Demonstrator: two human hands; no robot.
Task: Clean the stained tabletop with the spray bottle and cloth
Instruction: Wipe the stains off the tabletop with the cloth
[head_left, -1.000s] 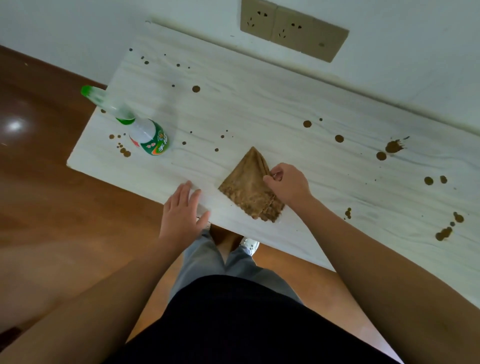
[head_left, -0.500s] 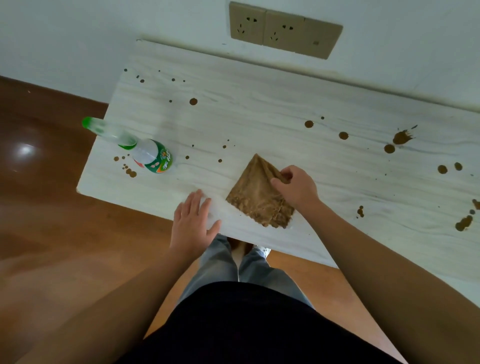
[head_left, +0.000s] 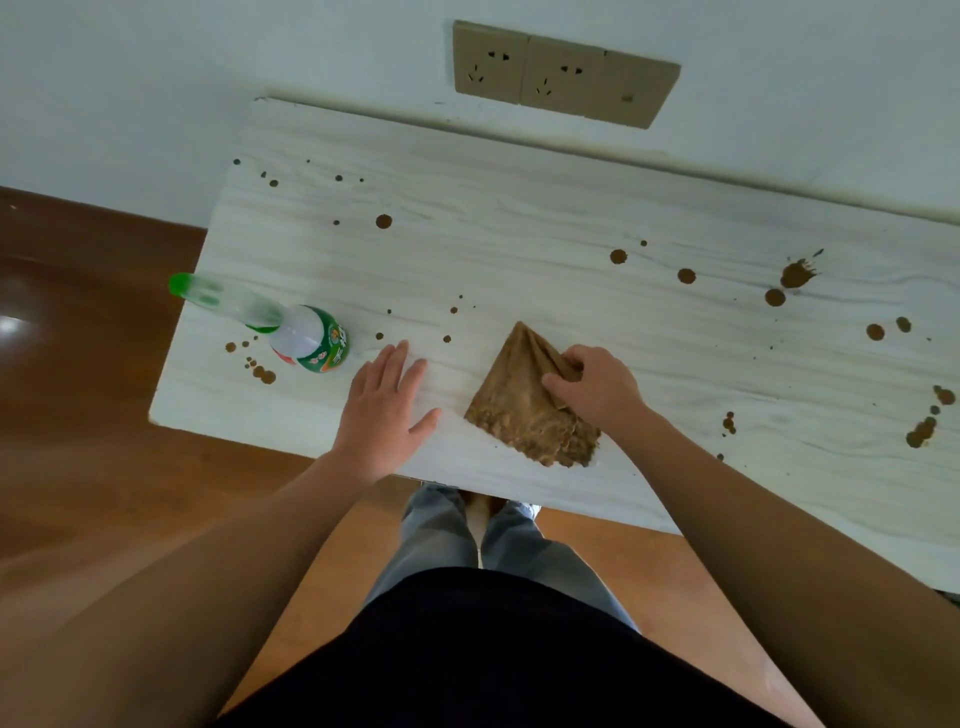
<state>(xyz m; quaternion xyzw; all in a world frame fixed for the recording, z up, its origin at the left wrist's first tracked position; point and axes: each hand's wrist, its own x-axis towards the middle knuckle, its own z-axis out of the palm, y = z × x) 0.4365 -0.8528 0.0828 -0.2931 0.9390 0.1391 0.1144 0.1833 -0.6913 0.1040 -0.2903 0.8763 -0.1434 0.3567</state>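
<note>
White wood-grain table is sitting against a pale wall with a beige outlet plate above it. Brown stains are dotting the top from end to end, same pattern as half a second ago, nothing wiped. Spray bottle is standing near the table's left end, green nozzle aiming left, untouched and not shifting between frames. Brown cloth is lying folded into a triangle near the front edge, roughly mid-table, tip pointing at the wall, and it is staying put relative to the nearby spots. Right hand is still gripping the cloth's right side, fingers curled in and bunching the fabric. Main change: left hand is moving further onto the table. Earlier it was hanging at the front edge; now it is lying fully over the top between bottle and cloth, fingers straight and slightly spread, holding nothing, fingertips closing in on the bottle but not touching it. Can't tell if the palm is pressing on the surface.
</note>
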